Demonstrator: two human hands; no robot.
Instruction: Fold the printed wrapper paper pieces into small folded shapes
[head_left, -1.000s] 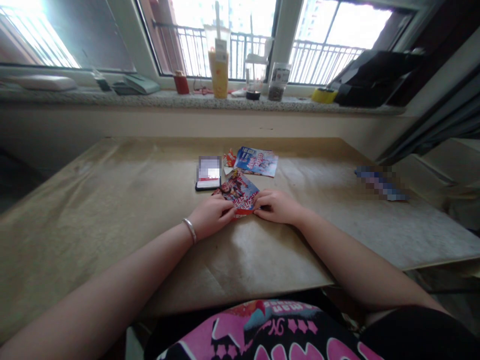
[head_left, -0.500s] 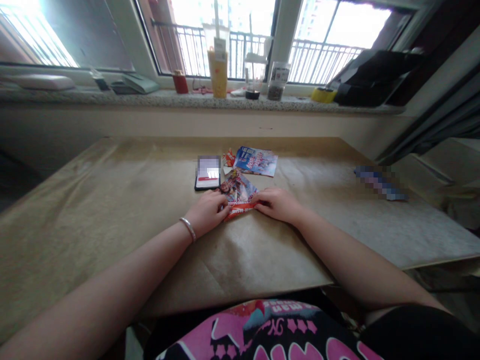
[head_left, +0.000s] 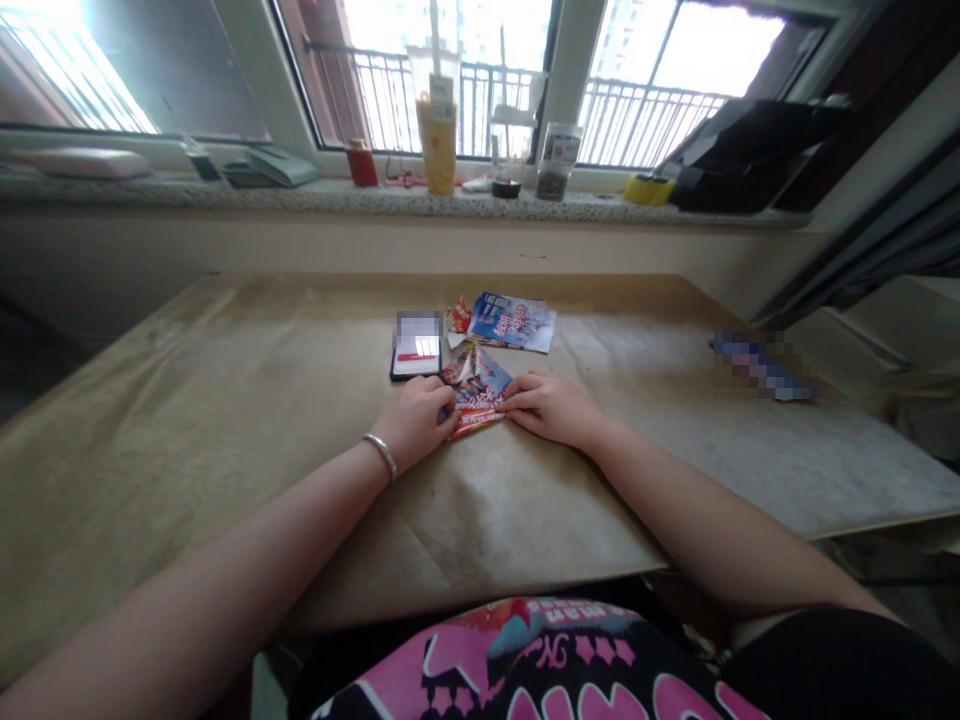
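A colourful printed paper sheet lies on the table between my hands, with a red-orange folded strip along its near edge. My left hand grips the sheet's left corner, its fingers curled and partly hidden. At the right corner, my right hand pinches the folded edge between thumb and fingers. Just beyond my left hand rests a phone with its screen lit. Behind the sheet are a blue printed leaflet stack and a small folded orange paper piece.
A tan cover spreads over the table. Toward the right edge lies a blurred blue item. On the windowsill stand a tall cup of yellow drink, a red jar, a yellow tape roll and a black bag.
The near strip of the paper sheet has turned, showing different print along the edge. My right hand's fingers have shifted slightly left; my left hand stays nearly in place.
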